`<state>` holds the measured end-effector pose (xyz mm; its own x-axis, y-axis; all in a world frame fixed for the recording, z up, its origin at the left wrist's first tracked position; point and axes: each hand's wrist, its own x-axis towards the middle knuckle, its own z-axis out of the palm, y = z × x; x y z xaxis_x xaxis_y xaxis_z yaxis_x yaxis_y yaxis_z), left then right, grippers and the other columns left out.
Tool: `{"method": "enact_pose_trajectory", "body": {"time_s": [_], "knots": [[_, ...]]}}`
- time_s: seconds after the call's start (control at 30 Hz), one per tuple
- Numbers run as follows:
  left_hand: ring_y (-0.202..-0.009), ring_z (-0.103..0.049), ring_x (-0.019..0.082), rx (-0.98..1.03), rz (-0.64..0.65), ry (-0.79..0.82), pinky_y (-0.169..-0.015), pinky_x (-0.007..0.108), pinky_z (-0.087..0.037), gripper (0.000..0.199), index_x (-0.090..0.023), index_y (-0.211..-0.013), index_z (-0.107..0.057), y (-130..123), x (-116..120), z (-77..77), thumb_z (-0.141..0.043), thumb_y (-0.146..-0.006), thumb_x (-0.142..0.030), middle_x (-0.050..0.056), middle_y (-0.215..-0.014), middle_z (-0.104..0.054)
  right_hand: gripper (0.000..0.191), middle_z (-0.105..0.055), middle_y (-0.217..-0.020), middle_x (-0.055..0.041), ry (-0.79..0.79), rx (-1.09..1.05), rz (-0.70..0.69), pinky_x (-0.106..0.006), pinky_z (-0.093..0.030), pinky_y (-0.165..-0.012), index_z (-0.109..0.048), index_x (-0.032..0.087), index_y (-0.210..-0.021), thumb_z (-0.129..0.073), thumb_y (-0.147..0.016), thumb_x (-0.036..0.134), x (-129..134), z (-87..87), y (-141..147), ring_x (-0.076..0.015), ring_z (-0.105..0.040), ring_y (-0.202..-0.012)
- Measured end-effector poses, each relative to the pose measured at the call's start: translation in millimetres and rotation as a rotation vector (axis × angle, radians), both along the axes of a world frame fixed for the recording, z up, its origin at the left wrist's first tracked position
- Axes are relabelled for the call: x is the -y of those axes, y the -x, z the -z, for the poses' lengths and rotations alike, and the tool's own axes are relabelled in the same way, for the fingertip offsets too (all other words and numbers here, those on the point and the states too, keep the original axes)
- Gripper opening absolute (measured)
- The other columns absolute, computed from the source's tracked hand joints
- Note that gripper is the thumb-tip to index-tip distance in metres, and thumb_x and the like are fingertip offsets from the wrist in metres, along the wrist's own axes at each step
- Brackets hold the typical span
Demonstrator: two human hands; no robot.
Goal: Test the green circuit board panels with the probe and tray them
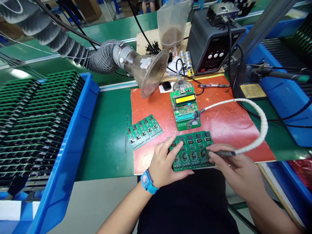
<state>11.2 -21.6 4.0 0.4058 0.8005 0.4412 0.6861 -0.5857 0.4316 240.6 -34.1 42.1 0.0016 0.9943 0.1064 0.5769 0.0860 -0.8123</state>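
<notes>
A green circuit panel (192,151) with several small digit displays lies at the front edge of the red mat. My left hand (164,159), with a blue watch on its wrist, rests on the panel's left part, fingers spread. In my right hand (229,162) is a dark probe (224,153), its tip at the panel's right side. A white-wrapped cable (262,120) runs from the probe to a programmer board (186,109) with a lit yellow screen. Left of that board lies a second circuit panel (144,131), slightly turned.
A blue bin (80,130) full of upright boards stands at the left. A fume funnel (153,73) hangs over the red mat (156,107). Behind is a black soldering station (214,42). More blue bins (287,107) are at the right, beside a soldering iron (280,73).
</notes>
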Motion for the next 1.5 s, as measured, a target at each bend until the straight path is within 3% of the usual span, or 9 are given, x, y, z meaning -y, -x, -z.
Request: {"method": "enact_pose_trajectory", "body": {"time_s": [0.17, 0.4, 0.57, 0.8, 1.23, 1.5], "knots": [[-0.126, -0.051, 0.033, -0.004, 0.018, 0.004, -0.102, 0.046, -0.043, 0.088, -0.018, -0.143, -0.04, 0.3, -1.0, -0.4, -0.067, -0.075, -0.067, 0.02, -0.141, -0.048, 0.012, -0.07, -0.096, -0.0036, 0.005, -0.019, 0.012, -0.029, -0.059, -0.073, -0.065, 0.024, -0.097, -0.059, -0.091, 0.032, 0.4, 0.9, 0.2, -0.0168, -0.069, -0.078], [-0.128, -0.048, 0.033, 0.017, 0.026, -0.002, -0.105, 0.047, -0.04, 0.088, -0.019, -0.142, -0.041, 0.3, -2.2, 0.6, -0.067, -0.074, -0.068, 0.019, -0.14, -0.048, 0.018, -0.07, -0.099, -0.0052, 0.104, -0.102, 0.065, -0.023, -0.059, -0.056, -0.067, 0.024, -0.097, -0.063, -0.088, 0.038, 3.6, 2.0, -3.7, -0.0177, -0.069, -0.079], [-0.129, -0.048, 0.033, 0.024, 0.033, 0.009, -0.106, 0.046, -0.04, 0.088, -0.018, -0.142, -0.042, 0.6, -2.7, -0.3, -0.067, -0.074, -0.068, 0.019, -0.14, -0.049, 0.021, -0.07, -0.101, -0.0061, 0.163, -0.136, 0.089, -0.025, -0.06, -0.057, -0.067, 0.023, -0.099, -0.066, -0.087, 0.039, 5.5, -0.8, -4.2, -0.0173, -0.07, -0.074], [-0.129, -0.047, 0.033, 0.026, 0.038, 0.018, -0.106, 0.047, -0.04, 0.088, -0.019, -0.144, -0.04, 0.6, -2.6, 0.0, -0.068, -0.075, -0.067, 0.019, -0.142, -0.047, 0.015, -0.071, -0.097, -0.0042, 0.113, -0.143, 0.009, -0.026, -0.06, -0.062, -0.066, 0.023, -0.097, -0.061, -0.09, 0.035, 4.0, -7.6, 12.2, -0.0154, -0.07, -0.07], [-0.129, -0.047, 0.034, 0.011, 0.031, 0.014, -0.106, 0.048, -0.04, 0.086, -0.019, -0.144, -0.04, 0.1, -2.1, 0.8, -0.067, -0.076, -0.066, 0.019, -0.141, -0.048, 0.013, -0.072, -0.094, -0.0035, 0.054, -0.038, -0.047, -0.023, -0.057, -0.053, -0.065, 0.023, -0.097, -0.06, -0.09, 0.033, -0.9, -6.1, 20.8, -0.015, -0.07, -0.069], [-0.129, -0.047, 0.034, 0.003, 0.024, 0.019, -0.106, 0.048, -0.04, 0.088, -0.021, -0.146, -0.037, 0.5, -0.7, 0.6, -0.067, -0.076, -0.065, 0.018, -0.142, -0.047, 0.008, -0.073, -0.085, -0.0026, 0.005, -0.001, -0.004, -0.023, -0.056, -0.049, -0.064, 0.023, -0.089, -0.06, -0.087, 0.029, -4.5, -9.0, 27.0, -0.0154, -0.07, -0.064]]}}
